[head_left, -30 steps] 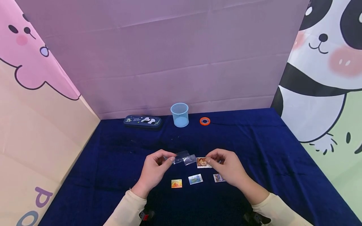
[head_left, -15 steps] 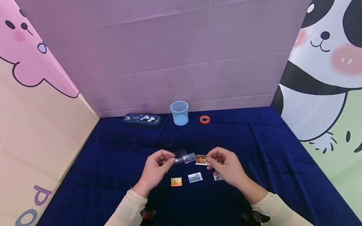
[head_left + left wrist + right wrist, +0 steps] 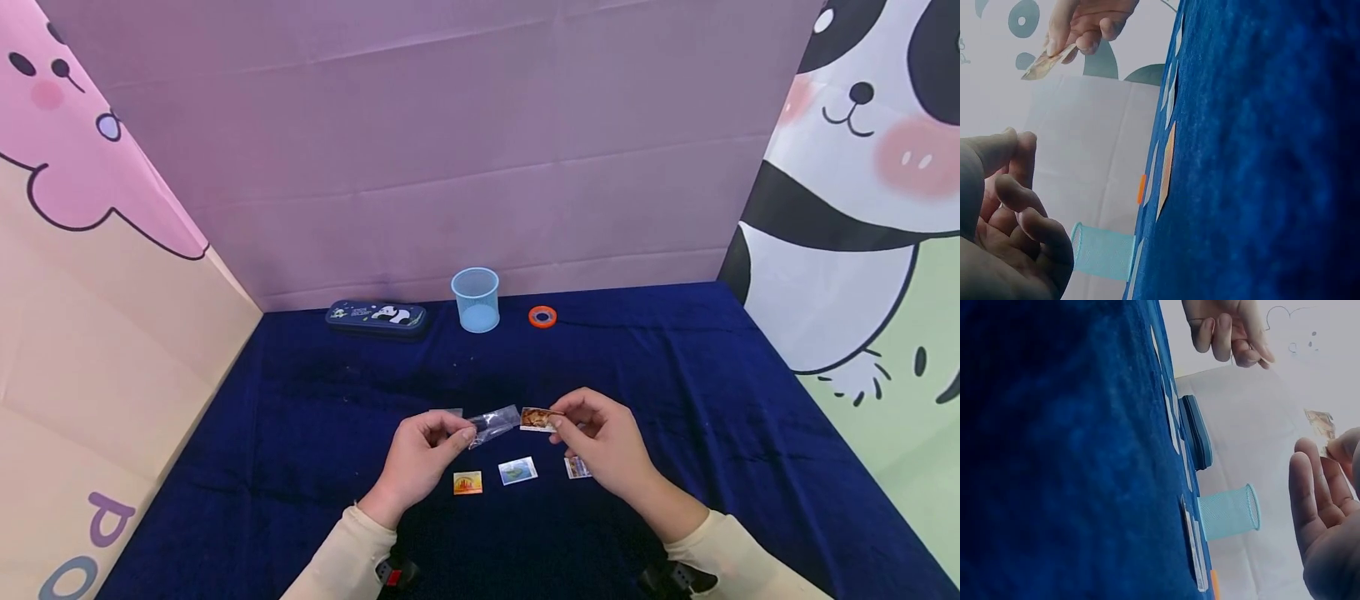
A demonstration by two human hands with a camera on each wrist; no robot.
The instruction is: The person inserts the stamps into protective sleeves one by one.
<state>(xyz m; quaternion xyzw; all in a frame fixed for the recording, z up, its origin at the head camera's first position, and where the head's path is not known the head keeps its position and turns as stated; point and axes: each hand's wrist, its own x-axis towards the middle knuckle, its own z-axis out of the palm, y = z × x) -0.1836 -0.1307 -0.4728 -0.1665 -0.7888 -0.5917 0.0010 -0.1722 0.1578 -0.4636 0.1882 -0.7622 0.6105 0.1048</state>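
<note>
In the head view my left hand (image 3: 420,454) pinches a clear plastic sleeve (image 3: 497,423) between thumb and index finger; the sleeve points to the right. Opposite it, my right hand (image 3: 603,437) pinches a small brown-pictured postage stamp (image 3: 536,419) with a white border. The stamp's left edge is right at the sleeve's right end. Both are held above the cloth, as the left wrist view shows for the stamp (image 3: 1047,62). On the cloth below lie a yellow-orange stamp (image 3: 468,483), a blue-green stamp (image 3: 517,471) and another stamp (image 3: 577,467), partly hidden by my right hand.
A dark blue panda pencil case (image 3: 377,319), a light blue mesh cup (image 3: 476,302) and an orange tape roll (image 3: 542,317) stand along the back of the blue cloth (image 3: 300,467). Behind my left hand shows a pale flat edge (image 3: 447,412).
My left hand has shifted slightly right and turned the clear sleeve, which now lies longer toward the stamp. My right hand has risen slightly, still holding its stamp.
</note>
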